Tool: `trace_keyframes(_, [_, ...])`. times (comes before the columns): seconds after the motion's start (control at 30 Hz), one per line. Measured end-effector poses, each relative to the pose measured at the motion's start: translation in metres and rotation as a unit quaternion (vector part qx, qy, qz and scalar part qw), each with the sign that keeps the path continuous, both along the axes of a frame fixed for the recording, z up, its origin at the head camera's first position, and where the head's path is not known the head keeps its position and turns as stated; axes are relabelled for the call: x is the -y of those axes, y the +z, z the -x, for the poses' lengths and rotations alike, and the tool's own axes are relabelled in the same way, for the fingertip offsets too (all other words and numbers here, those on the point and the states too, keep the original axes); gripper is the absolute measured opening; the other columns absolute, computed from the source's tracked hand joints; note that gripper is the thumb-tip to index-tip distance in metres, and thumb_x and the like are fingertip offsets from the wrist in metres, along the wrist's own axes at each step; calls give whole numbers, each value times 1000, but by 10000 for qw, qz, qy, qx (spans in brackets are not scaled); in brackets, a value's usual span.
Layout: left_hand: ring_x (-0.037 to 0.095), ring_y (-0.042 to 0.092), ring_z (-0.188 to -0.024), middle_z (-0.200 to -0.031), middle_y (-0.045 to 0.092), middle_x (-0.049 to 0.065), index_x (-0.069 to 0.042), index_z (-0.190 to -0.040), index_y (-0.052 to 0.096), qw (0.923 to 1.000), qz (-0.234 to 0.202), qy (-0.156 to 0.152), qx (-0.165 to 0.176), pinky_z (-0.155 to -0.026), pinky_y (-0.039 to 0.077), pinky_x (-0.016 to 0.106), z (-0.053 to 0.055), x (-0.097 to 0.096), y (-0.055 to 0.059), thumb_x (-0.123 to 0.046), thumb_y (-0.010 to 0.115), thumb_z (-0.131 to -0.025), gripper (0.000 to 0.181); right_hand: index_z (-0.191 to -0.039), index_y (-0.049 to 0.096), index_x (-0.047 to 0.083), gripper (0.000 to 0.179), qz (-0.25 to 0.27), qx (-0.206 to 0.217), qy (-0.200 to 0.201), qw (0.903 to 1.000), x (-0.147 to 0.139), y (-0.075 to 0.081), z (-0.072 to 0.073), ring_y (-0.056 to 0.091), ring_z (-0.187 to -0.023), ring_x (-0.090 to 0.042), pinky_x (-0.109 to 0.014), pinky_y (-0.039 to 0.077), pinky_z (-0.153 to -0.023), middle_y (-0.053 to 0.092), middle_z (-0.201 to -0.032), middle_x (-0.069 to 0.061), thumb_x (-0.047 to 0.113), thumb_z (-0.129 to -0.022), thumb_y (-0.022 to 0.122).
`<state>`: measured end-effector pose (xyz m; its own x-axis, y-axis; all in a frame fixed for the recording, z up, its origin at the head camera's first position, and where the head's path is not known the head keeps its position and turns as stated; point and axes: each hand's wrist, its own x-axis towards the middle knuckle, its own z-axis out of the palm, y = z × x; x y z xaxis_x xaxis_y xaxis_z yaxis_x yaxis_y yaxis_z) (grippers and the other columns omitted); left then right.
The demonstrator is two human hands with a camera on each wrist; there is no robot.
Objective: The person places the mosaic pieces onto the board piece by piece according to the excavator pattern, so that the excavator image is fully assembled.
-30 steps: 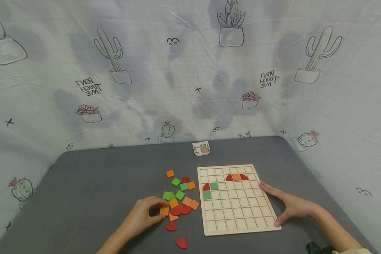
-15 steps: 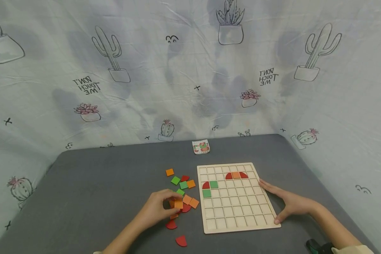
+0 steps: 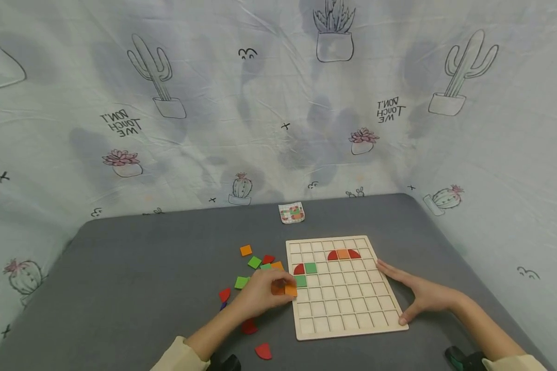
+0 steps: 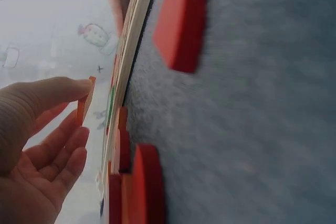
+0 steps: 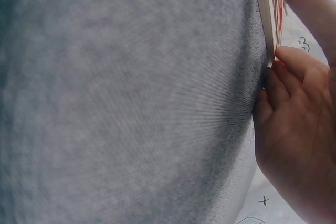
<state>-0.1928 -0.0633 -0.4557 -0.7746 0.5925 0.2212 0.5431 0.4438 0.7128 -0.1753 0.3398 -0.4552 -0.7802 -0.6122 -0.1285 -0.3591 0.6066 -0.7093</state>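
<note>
My left hand (image 3: 263, 292) pinches an orange square tile (image 3: 291, 291) between thumb and fingertips, at the left edge of a wooden grid board (image 3: 336, 307). In the left wrist view the tile (image 4: 85, 102) shows edge-on, raised above the table. On the board, a red quarter-circle tile (image 3: 299, 269) sits by two green squares (image 3: 310, 268) near the left side. Farther up, an orange square (image 3: 343, 254) lies between two red quarter circles. My right hand (image 3: 420, 294) rests along the board's right edge, fingers extended, thumb at the near corner.
Loose tiles lie left of the board, among them an orange square (image 3: 246, 250), a green square (image 3: 254, 262) and a red quarter circle (image 3: 263, 351). My left hand hides part of this pile. A small patterned card (image 3: 291, 212) lies at the grey table's back.
My left hand has carried the orange tile from the left side of the pile rightward to the board's left edge. Red and blue pieces now show left of the forearm. My right hand stays put.
</note>
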Motion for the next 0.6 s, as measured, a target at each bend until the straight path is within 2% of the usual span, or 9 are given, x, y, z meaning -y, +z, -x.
trace_keyframes(0.17, [7, 59, -80, -92, 66, -6, -14, -98, 68, 9994, 324, -86, 41, -71, 49, 20, 6, -11, 0, -17, 77, -74, 26, -149, 11, 9, 116, -16, 43, -2, 10000, 0, 0, 1, 3, -124, 22, -13, 24, -97, 6, -151, -24, 35, -61, 82])
trace_keyframes(0.33, [3, 55, -74, -91, 65, -5, -15, -99, 69, 9975, 689, -154, -51, -67, 45, 16, 7, -18, -2, -18, 77, -74, 26, -149, 10, 10, 116, -31, 81, -36, 10000, 0, 1, 2, 3, -124, 22, -12, 22, -97, 6, -152, -24, 37, -61, 82])
trace_keyframes(0.6, [3, 53, -72, -86, 63, -6, -16, -98, 70, 9971, 738, -161, -55, -65, 43, 16, 8, -21, -3, -23, 77, -74, 26, -149, 10, 10, 116, -47, 105, -58, 9999, -1, 1, 2, 3, -123, 23, -12, 22, -97, 7, -151, -24, 36, -62, 82])
